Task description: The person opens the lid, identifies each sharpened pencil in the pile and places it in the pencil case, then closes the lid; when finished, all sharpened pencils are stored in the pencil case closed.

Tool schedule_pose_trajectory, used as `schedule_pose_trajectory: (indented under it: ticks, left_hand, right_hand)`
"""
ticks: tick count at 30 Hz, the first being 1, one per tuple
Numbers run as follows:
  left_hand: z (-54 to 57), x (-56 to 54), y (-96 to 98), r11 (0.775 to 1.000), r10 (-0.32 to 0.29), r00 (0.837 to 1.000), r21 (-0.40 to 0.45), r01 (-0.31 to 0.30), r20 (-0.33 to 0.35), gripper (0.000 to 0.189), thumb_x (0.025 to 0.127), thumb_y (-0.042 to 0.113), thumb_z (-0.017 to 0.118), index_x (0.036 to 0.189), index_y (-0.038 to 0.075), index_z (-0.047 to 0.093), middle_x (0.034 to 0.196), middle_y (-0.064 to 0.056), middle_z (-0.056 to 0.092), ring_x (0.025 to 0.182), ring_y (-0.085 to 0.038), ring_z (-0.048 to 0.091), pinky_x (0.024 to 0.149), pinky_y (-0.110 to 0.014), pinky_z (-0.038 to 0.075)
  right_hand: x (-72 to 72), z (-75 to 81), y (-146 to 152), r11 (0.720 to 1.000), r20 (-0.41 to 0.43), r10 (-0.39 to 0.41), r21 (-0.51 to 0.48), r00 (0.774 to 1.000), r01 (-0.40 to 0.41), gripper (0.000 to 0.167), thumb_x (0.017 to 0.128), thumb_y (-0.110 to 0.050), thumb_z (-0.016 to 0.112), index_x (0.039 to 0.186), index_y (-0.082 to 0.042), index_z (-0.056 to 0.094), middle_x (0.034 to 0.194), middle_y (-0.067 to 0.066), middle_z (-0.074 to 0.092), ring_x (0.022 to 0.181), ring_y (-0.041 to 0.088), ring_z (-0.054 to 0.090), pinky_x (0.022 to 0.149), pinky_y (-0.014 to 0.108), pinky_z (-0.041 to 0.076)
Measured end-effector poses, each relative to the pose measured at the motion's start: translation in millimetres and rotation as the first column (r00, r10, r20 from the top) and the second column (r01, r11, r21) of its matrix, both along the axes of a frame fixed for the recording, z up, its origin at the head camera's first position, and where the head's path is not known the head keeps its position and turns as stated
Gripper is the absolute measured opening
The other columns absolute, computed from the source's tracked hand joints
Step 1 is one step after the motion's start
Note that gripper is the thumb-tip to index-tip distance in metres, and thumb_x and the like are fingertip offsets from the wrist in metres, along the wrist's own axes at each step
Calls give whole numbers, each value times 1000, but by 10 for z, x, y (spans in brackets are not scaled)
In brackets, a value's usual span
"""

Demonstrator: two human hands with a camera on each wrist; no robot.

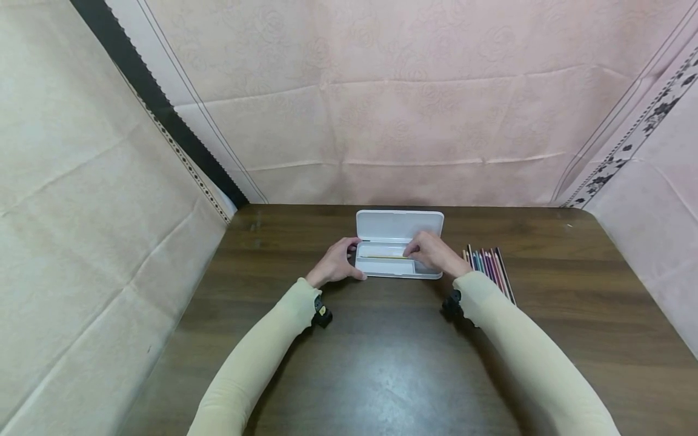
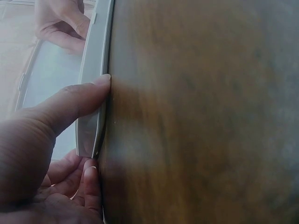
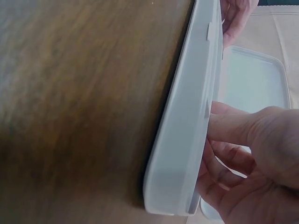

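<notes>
A white pencil case (image 1: 382,266) lies on the table with its lid (image 1: 400,224) raised at the back. My left hand (image 1: 339,261) grips the case's left end. In the left wrist view its thumb presses the front wall and its fingers sit around the corner. Inside the case lies a thin yellow pencil (image 1: 384,257), lengthwise. My right hand (image 1: 431,249) reaches into the case with bent fingers at the pencil's right end and appears to pinch it. The case wall hides those fingertips in the right wrist view.
Several colored pencils (image 1: 488,265) lie side by side on the brown wooden table (image 1: 376,351), right of the case and partly behind the right sleeve. Light patterned cloth (image 1: 414,121) hangs along the table's back and sides.
</notes>
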State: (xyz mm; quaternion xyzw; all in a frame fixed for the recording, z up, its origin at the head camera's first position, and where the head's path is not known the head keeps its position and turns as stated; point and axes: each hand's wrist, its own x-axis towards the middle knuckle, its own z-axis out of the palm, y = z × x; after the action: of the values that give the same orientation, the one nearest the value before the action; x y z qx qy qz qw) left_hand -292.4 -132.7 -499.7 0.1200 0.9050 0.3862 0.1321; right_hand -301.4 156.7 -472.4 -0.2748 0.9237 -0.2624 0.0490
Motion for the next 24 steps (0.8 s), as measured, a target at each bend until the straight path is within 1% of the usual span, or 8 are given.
schedule_pose_trajectory:
  ticks: [6, 9, 13, 16, 19, 24]
  left_hand:
    - [1, 5, 1, 1000, -4, 1000, -8, 4, -1, 97, 80, 16, 98, 162, 8, 46, 161, -18, 53, 148, -36, 56, 127, -49, 47]
    - [2, 2, 1, 1000, -7, 1000, -3, 7, -1, 98, 80, 16, 98, 162, 8, 46, 161, -19, 53, 148, -36, 56, 127, -48, 47]
    - [1, -2, -1, 1000, -7, 1000, -2, 7, -1, 98, 79, 16, 98, 163, 8, 46, 161, -18, 53, 148, -36, 56, 127, -48, 47]
    - [0, -1, 2, 1000, -4, 1000, -1, 4, 4, 98, 79, 16, 98, 163, 8, 46, 161, -19, 53, 148, -36, 56, 127, -48, 47]
    - [7, 4, 2, 1000, 0, 1000, 6, 0, 9, 98, 80, 15, 98, 162, 8, 46, 161, -19, 53, 148, -37, 56, 127, -49, 46]
    - [7, 2, -3, 1000, -5, 1000, 8, 5, 6, 97, 80, 15, 97, 162, 8, 46, 161, -20, 53, 148, -38, 56, 127, -50, 46]
  right_hand:
    - [-2, -1, 15, 999, -42, 42, -11, 998, -42, 14, 97, 6, 74, 104, 1, 86, 105, 18, 84, 97, 32, 77, 91, 51, 65]
    - [14, 17, 17, 999, -52, 40, -12, 998, -41, 14, 98, 5, 74, 106, 2, 85, 106, 19, 84, 99, 34, 78, 92, 53, 65]
    - [46, 57, 26, 1000, -36, -21, -14, 999, 21, 15, 99, 2, 74, 111, 2, 84, 109, 20, 84, 102, 35, 78, 94, 53, 65]
    - [83, 100, 43, 998, -47, -62, -17, 997, 61, 17, 100, -1, 74, 113, 3, 83, 109, 20, 83, 99, 32, 78, 92, 52, 64]
    - [138, 163, 76, 996, -69, -81, -29, 994, 79, 18, 100, -2, 73, 115, 4, 82, 106, 20, 83, 95, 31, 77, 88, 52, 64]
    - [259, 263, 174, 991, -89, -121, -61, 989, 116, 19, 101, -2, 72, 116, 4, 81, 105, 19, 83, 94, 30, 77, 86, 52, 64]
